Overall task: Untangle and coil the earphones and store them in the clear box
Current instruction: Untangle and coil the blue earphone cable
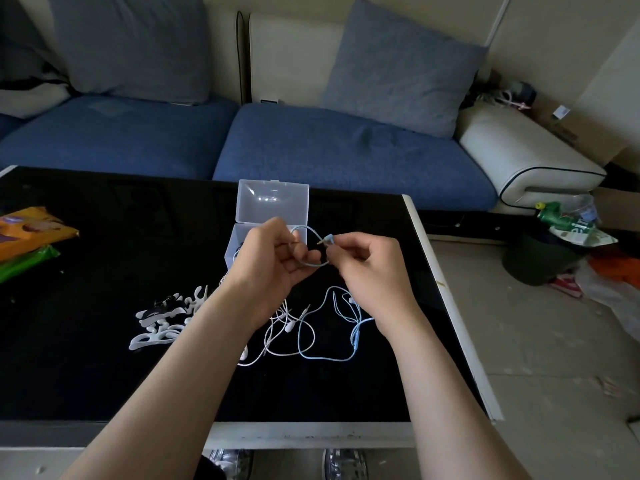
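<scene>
Both my hands are hovering over the black table (104,341), just before the open clear box (239,241). My left hand (273,259) is pinching a loop of the blue earphones (311,265); my right hand (367,266) is pinching the cord by its plug (325,240). I judge coiling is only beginning; the next move calls for winding in the slack lying beside the white earphones (277,341).
</scene>
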`<control>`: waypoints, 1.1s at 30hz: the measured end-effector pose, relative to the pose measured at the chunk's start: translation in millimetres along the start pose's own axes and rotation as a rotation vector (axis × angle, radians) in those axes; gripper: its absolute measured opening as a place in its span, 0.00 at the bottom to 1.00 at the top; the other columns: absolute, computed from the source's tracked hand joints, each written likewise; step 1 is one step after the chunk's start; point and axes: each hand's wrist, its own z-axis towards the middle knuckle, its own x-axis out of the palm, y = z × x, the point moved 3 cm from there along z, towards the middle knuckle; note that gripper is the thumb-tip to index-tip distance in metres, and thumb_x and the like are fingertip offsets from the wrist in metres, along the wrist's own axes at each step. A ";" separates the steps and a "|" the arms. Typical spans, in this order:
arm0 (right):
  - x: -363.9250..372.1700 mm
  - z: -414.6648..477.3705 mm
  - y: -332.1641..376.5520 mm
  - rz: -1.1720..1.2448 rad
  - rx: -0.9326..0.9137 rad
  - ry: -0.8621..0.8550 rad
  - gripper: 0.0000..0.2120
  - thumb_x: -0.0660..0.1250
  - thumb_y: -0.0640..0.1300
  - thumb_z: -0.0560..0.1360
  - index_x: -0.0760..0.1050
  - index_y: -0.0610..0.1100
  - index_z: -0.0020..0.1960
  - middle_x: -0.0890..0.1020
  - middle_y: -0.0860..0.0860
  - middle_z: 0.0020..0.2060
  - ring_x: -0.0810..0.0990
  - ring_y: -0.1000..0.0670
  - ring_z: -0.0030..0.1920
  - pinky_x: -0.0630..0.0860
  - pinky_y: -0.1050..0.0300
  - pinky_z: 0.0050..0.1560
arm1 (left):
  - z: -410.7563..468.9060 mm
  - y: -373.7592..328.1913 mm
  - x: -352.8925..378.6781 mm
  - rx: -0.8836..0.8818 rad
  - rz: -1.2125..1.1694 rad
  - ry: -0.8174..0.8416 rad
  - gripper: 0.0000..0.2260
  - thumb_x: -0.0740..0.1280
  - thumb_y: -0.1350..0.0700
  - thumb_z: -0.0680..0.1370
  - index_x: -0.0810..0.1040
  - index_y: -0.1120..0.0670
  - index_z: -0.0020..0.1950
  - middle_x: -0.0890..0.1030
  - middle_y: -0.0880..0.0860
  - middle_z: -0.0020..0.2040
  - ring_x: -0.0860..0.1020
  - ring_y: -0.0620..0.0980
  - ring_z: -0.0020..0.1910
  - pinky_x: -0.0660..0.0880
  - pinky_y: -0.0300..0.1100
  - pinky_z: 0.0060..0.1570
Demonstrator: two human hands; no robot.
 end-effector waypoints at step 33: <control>13.0 -6.2 7.0 -0.073 -0.169 0.179 0.08 0.69 0.47 0.83 0.88 0.49 0.54 0.89 0.49 0.45 0.87 0.42 0.50 0.82 0.37 0.55 | -3.0 5.4 -2.4 0.001 0.499 0.042 0.12 0.66 0.49 0.84 0.76 0.55 0.45 0.69 0.52 0.34 0.67 0.49 0.32 0.68 0.44 0.40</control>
